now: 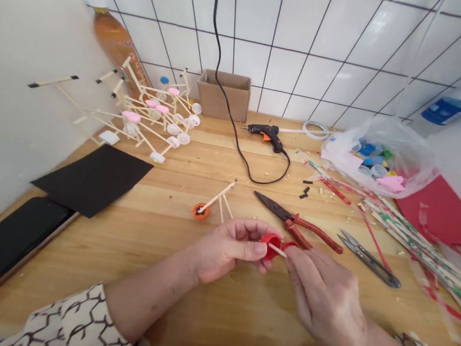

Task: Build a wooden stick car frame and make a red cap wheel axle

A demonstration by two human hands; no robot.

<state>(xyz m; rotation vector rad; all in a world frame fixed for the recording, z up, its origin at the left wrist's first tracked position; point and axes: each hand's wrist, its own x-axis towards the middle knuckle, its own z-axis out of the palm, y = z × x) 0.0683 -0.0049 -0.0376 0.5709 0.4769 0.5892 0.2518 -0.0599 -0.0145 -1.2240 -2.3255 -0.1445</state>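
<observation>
Near the table's centre, my left hand [233, 249] pinches a red bottle cap [270, 246], its hollow side facing right. A short pale stick [277, 250] reaches from inside this cap to the fingertips of my right hand [320, 296]. Those fingers are closed around a second red cap [290, 245], mostly hidden by them. Just beyond my left hand stands a small stick frame [216, 198] with an orange cap [201, 211] at its left end. Long-nose pliers [291, 218] with red handles lie right behind my hands.
Stick-and-cap models [154, 117] crowd the back left, near black paper [95, 179] and a black phone [12, 239]. A glue gun [265, 133] with its cord lies behind. Small snips [369, 260], wrapped sticks [419, 240] and a bag of caps [379, 154] are on the right.
</observation>
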